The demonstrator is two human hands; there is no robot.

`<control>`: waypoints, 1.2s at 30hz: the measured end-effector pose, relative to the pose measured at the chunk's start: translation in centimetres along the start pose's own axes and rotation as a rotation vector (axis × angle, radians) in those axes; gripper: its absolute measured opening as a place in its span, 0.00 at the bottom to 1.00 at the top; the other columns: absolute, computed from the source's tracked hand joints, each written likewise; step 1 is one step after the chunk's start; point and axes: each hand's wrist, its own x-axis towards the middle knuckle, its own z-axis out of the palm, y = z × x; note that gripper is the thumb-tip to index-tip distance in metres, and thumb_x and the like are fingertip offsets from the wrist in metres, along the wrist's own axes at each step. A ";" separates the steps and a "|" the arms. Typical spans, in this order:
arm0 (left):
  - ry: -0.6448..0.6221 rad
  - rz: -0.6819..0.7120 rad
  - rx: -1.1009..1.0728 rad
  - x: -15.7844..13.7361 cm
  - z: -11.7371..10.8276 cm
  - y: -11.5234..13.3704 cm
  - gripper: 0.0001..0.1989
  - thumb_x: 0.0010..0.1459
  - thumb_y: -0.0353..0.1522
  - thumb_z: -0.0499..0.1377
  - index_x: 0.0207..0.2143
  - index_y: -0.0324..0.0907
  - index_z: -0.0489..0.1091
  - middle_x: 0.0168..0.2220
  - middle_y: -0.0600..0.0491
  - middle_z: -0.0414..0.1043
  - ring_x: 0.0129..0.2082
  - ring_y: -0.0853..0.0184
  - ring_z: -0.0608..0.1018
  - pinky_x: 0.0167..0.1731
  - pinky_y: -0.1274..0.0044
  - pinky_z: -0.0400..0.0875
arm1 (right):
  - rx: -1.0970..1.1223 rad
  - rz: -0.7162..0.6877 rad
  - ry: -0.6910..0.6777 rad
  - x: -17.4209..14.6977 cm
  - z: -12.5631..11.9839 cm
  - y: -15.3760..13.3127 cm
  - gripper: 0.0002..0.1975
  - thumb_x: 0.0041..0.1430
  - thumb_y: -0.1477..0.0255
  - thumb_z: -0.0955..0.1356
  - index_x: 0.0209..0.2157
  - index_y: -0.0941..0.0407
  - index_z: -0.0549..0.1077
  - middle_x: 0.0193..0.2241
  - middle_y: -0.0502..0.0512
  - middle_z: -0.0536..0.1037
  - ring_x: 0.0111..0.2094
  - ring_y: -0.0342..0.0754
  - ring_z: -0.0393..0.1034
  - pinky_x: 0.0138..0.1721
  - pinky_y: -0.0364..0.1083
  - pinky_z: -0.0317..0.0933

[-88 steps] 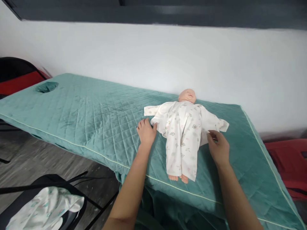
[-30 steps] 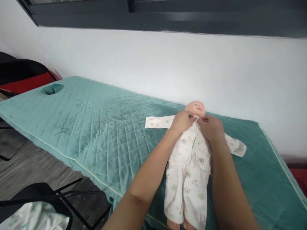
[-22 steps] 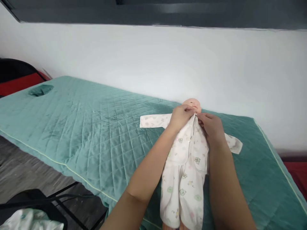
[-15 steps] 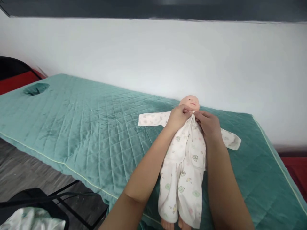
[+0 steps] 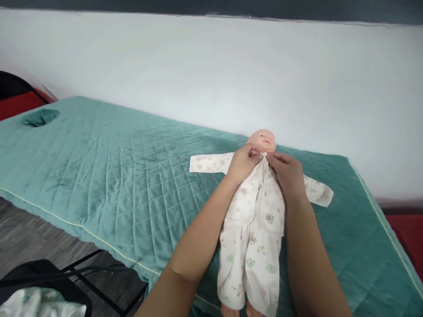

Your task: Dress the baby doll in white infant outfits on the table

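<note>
A baby doll (image 5: 264, 139) lies on its back on the green quilted cover, its head by the wall and its feet toward me. It wears a white printed jacket (image 5: 244, 193) and matching trousers (image 5: 249, 264), with both sleeves spread sideways. My left hand (image 5: 245, 162) pinches one side of the jacket's neckline just under the doll's chin. Opposite it, my right hand (image 5: 287, 172) pinches the other side, and the two edges meet at the neck. Below that point the jacket front hangs slightly apart. Any fastener between my fingertips is too small to make out.
The padded bed (image 5: 132, 167) runs along a white wall (image 5: 205, 75) and has a face hole (image 5: 41, 118) at its far left. Printed cloth (image 5: 39, 304) lies on a black seat (image 5: 49, 275) at lower left. Red furniture (image 5: 405, 233) stands beyond the right edge.
My view has shifted slightly. Both hands stay at the doll's neckline, still pinching the jacket edges, with only tiny finger movement.
</note>
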 end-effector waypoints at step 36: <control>-0.069 -0.124 -0.172 -0.3 -0.8 0.5 0.13 0.50 0.23 0.58 0.40 0.40 0.72 0.27 0.58 0.71 0.27 0.74 0.72 0.32 0.81 0.65 | -0.182 -0.114 -0.191 -0.5 -0.1 -0.6 0.11 0.53 0.67 0.70 0.39 0.54 0.75 0.28 0.49 0.76 0.30 0.45 0.68 0.35 0.46 0.59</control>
